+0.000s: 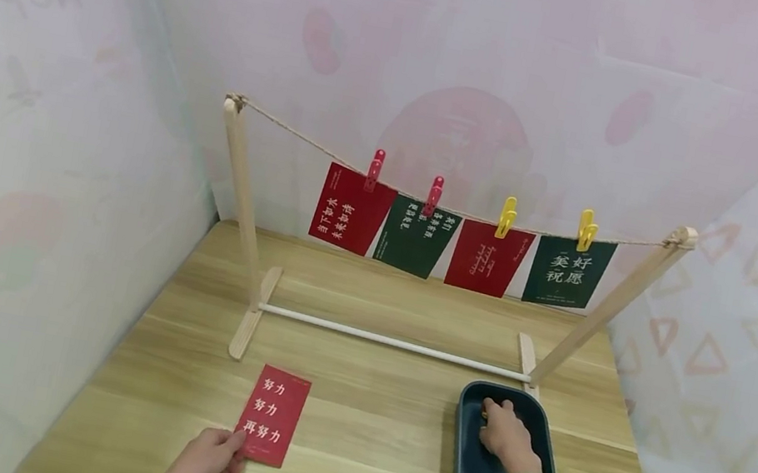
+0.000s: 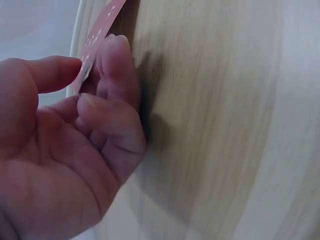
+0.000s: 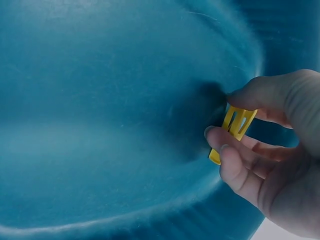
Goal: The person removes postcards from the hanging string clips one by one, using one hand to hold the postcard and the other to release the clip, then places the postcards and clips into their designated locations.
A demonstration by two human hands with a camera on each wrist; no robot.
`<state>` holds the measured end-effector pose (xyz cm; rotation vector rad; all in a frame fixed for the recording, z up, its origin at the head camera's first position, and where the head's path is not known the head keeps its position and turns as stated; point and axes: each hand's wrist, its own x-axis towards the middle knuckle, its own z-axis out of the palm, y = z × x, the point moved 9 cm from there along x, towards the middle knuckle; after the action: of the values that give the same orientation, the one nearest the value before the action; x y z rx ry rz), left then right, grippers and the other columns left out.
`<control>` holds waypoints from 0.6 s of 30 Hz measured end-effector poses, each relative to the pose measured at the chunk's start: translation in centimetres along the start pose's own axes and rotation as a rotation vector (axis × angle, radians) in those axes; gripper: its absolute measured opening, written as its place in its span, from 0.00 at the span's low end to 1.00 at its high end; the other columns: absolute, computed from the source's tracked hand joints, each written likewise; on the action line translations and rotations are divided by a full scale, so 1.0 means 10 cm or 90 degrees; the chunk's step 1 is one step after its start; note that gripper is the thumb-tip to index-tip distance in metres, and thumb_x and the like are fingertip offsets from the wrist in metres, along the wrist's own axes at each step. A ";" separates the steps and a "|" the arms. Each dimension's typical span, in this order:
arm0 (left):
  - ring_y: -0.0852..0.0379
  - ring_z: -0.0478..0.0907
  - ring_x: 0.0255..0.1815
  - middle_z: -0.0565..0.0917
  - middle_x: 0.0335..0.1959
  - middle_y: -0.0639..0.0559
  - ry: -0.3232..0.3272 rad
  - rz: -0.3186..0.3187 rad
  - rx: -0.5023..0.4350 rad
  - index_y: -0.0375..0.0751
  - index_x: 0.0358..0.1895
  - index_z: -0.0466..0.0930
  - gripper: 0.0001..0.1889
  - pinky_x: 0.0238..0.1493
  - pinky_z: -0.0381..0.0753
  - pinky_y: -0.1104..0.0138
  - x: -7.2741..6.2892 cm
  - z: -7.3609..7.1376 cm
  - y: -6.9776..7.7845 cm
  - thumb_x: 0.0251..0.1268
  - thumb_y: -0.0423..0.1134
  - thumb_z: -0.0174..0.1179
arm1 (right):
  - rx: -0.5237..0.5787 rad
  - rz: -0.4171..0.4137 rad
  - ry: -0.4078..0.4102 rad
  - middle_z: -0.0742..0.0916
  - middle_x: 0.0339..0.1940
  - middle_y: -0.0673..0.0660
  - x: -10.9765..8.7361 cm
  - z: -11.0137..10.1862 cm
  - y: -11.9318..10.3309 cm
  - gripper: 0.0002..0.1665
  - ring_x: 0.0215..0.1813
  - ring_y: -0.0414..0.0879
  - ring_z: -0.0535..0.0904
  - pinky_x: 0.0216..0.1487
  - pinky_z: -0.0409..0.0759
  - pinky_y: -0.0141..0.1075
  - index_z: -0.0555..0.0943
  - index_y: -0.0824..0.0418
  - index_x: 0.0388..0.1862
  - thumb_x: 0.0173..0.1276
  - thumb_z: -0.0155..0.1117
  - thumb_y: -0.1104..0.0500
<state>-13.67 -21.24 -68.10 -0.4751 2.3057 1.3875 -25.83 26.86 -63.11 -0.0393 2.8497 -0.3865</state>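
Observation:
My left hand (image 1: 209, 456) pinches the lower left corner of a red card (image 1: 275, 413) with white characters, between thumb and fingers. In the left wrist view the card (image 2: 100, 35) tilts up slightly off the wooden surface. Inside the dark blue tray (image 1: 461, 462), my right hand (image 1: 507, 437) holds a yellow clothespin (image 3: 237, 122) by its thumb and fingers, as the right wrist view shows. A twine line (image 1: 304, 140) carries two red cards (image 1: 353, 211) and two green cards (image 1: 568, 274), hung by pink clothespins (image 1: 376, 168) and yellow clothespins (image 1: 586, 231).
The twine runs between two wooden posts (image 1: 241, 195) on flat feet, joined low down by a white rod (image 1: 398, 344). This rack stands at the back of the wooden table (image 1: 374, 439). Printed cloth walls (image 1: 48, 212) enclose the table's back and sides.

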 end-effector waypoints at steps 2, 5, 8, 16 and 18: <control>0.56 0.78 0.17 0.80 0.18 0.48 0.015 0.000 0.042 0.35 0.29 0.78 0.23 0.22 0.74 0.64 -0.02 -0.04 -0.01 0.77 0.48 0.45 | -0.003 -0.004 0.004 0.77 0.47 0.71 0.00 0.00 -0.01 0.21 0.30 0.54 0.75 0.30 0.76 0.48 0.76 0.64 0.56 0.62 0.62 0.66; 0.57 0.74 0.14 0.78 0.14 0.49 0.039 -0.013 0.118 0.37 0.26 0.75 0.22 0.21 0.71 0.65 -0.06 -0.11 -0.01 0.76 0.49 0.46 | -0.008 -0.013 0.009 0.76 0.49 0.73 0.01 -0.02 -0.02 0.23 0.32 0.55 0.76 0.31 0.76 0.49 0.75 0.65 0.58 0.63 0.62 0.66; 0.58 0.69 0.12 0.76 0.12 0.50 0.054 -0.026 0.180 0.38 0.25 0.73 0.22 0.20 0.66 0.66 -0.09 -0.16 0.02 0.74 0.51 0.48 | -0.012 -0.013 0.008 0.76 0.52 0.75 0.01 -0.03 -0.01 0.25 0.34 0.57 0.78 0.33 0.78 0.50 0.74 0.65 0.60 0.63 0.62 0.66; 0.54 0.68 0.20 0.74 0.20 0.45 0.058 -0.094 0.270 0.24 0.38 0.75 0.27 0.23 0.66 0.66 -0.10 -0.21 0.03 0.72 0.53 0.52 | -0.014 0.006 -0.024 0.76 0.54 0.76 -0.01 -0.07 0.03 0.27 0.38 0.61 0.79 0.35 0.78 0.53 0.72 0.66 0.62 0.64 0.63 0.64; 0.53 0.68 0.23 0.73 0.23 0.44 0.055 -0.108 0.302 0.22 0.43 0.74 0.29 0.26 0.66 0.65 -0.12 -0.24 0.05 0.72 0.54 0.51 | -0.012 0.009 -0.031 0.74 0.58 0.79 -0.02 -0.12 0.03 0.29 0.42 0.66 0.79 0.39 0.78 0.56 0.71 0.67 0.64 0.64 0.64 0.62</control>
<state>-13.26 -23.07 -66.10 -0.5665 2.4877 0.7176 -25.99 27.47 -62.02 -0.0315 2.8040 -0.3512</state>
